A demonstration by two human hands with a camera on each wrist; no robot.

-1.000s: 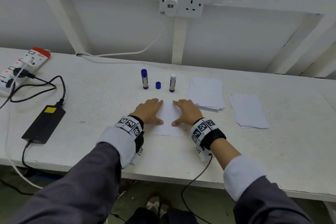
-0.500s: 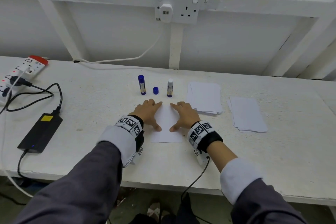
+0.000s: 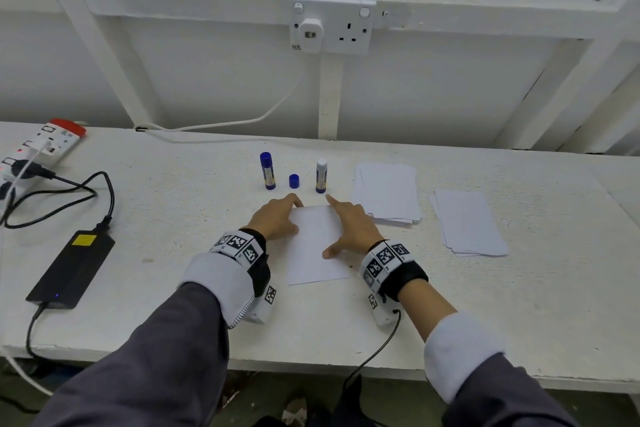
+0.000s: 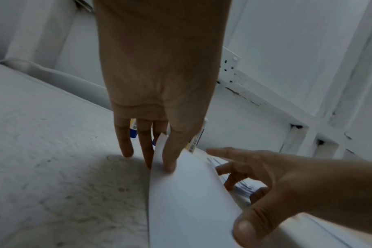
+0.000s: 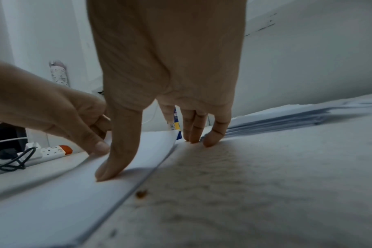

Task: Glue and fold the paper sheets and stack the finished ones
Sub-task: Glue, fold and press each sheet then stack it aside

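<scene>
Paper sheet [image 3: 317, 246], side edges hidden under both hands.

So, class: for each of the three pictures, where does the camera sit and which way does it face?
Head: above, facing down at the white paper sheet; both sleeves, left hand, right hand.
Left wrist: along the left hand's fingers at the sheet's left edge.
Right wrist: along the right hand's fingers at its right edge.
Shared: each wrist view shows the other hand.

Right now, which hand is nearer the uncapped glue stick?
Right. The right hand has its index fingertip just in front of the uncapped glue stick; the left hand sits farther left, nearer the loose cap.
</scene>
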